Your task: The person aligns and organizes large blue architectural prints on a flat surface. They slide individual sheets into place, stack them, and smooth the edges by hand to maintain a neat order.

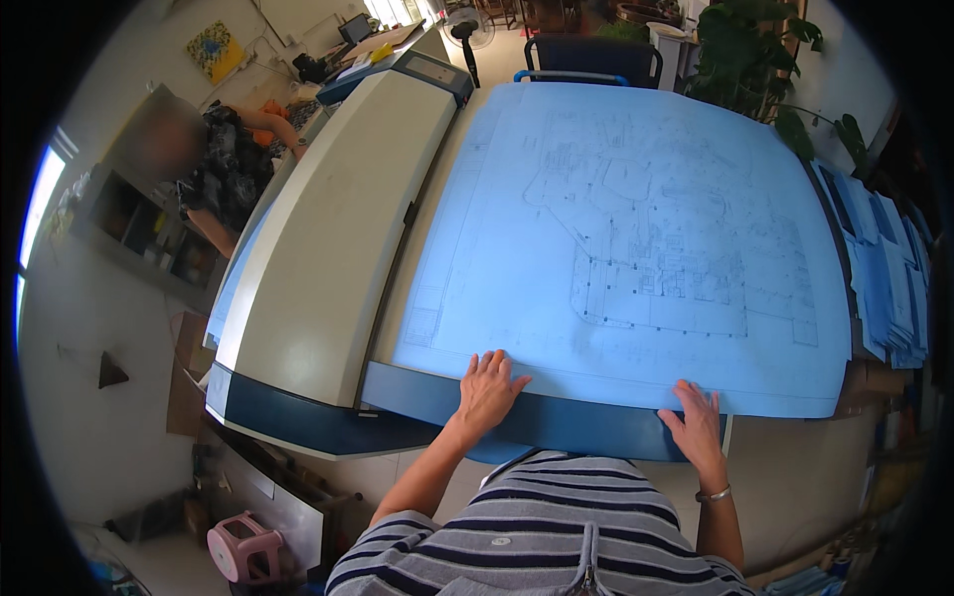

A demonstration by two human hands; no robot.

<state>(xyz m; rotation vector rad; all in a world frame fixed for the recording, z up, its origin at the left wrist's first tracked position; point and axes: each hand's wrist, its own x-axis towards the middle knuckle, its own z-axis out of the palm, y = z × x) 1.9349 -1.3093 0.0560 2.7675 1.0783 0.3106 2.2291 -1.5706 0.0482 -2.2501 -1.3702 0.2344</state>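
A large blue-tinted sheet with a printed plan drawing (517, 268) lies spread over the feed table of a wide-format machine. My left hand (487, 392) rests with fingers apart on the sheet's near edge, left of the middle. Farther right along that same edge, my right hand (696, 422) touches the paper with its fingers stretched out and the thumb apart. Neither hand grips anything. Below both palms runs the table's dark blue front rail (586, 427). The long beige machine cover (338, 219) stands to the left of the sheet.
Another person (234, 164) stands beyond the machine at the left, near the blue paper (237, 278) on that side. Folded blue sheets (887, 263) are stacked at the right. A black chair (593, 60) and a leafy plant (740, 60) stand behind. A pink stool (244, 549) sits lower left.
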